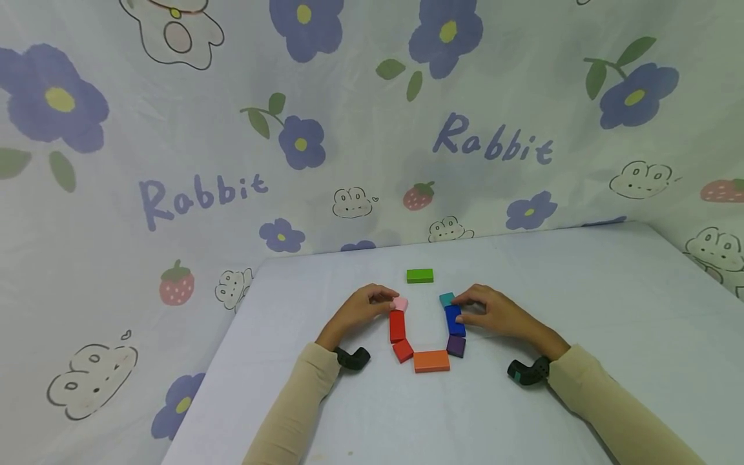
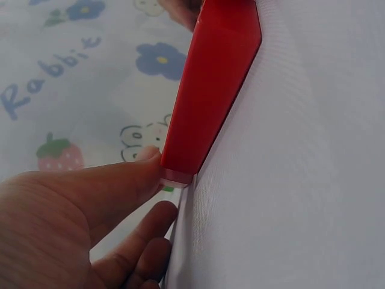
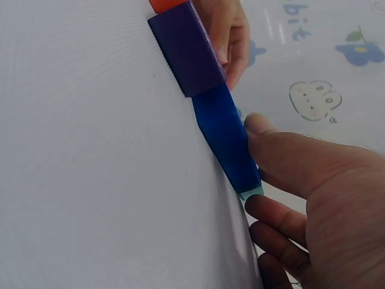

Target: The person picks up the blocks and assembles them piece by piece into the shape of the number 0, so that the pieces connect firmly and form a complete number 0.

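In the head view, several coloured blocks form a U on the white table. My left hand [image 1: 361,306] is at the tip of its left arm, its fingertips pinching the pink block [image 1: 400,303]. Below that come a long red block [image 1: 397,326] and a smaller red block [image 1: 403,351]. An orange block [image 1: 431,361] lies across the bottom. Up the right arm go a purple block [image 1: 456,346], a blue block [image 1: 455,320] and a teal block [image 1: 446,299]. My right hand [image 1: 491,311] has its thumb against the blue block's side and its forefinger touching the teal block.
A green block [image 1: 420,276] lies apart, beyond the top of the U. Dark wrist devices [image 1: 353,358] sit on both wrists. Behind the white table [image 1: 581,310] hangs a cloth [image 1: 372,155] printed with flowers and rabbits.
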### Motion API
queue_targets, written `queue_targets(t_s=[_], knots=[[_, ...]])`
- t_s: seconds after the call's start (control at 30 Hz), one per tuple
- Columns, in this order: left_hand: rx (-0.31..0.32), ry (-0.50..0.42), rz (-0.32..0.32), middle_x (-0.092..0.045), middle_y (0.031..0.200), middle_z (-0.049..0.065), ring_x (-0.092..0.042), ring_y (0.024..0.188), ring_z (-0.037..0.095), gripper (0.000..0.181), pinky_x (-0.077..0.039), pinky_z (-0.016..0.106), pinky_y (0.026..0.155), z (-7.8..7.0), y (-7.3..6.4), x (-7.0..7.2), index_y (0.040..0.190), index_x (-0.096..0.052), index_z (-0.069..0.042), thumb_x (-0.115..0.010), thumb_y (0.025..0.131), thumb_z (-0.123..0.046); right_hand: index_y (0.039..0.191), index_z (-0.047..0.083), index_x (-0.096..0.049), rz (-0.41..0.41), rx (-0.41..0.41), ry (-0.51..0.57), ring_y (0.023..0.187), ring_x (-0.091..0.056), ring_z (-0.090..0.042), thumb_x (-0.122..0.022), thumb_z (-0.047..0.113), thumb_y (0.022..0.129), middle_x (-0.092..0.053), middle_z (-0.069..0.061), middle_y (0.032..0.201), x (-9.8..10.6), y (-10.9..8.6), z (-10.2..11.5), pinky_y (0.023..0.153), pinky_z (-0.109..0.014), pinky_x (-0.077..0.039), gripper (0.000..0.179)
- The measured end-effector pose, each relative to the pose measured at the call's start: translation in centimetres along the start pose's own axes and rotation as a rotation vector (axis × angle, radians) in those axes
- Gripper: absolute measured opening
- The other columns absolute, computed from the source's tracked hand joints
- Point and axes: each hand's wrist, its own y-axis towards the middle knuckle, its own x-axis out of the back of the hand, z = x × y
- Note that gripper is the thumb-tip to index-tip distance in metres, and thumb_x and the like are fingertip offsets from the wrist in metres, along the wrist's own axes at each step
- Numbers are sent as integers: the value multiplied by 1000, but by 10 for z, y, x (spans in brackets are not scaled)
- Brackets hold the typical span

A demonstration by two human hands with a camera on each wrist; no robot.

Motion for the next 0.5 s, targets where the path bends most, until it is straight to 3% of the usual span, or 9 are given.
queue_targets(t_s=[0.5], knots=[[-22, 10, -6, -59, 108, -11, -52, 100, 13, 26, -45, 31, 87, 1, 0, 0, 111, -63, -35, -64, 86, -37, 114, 22, -64, 12, -29, 17, 106, -55, -10, -69, 43, 79, -61, 10, 109, 1, -1, 3, 93, -39, -47, 42]])
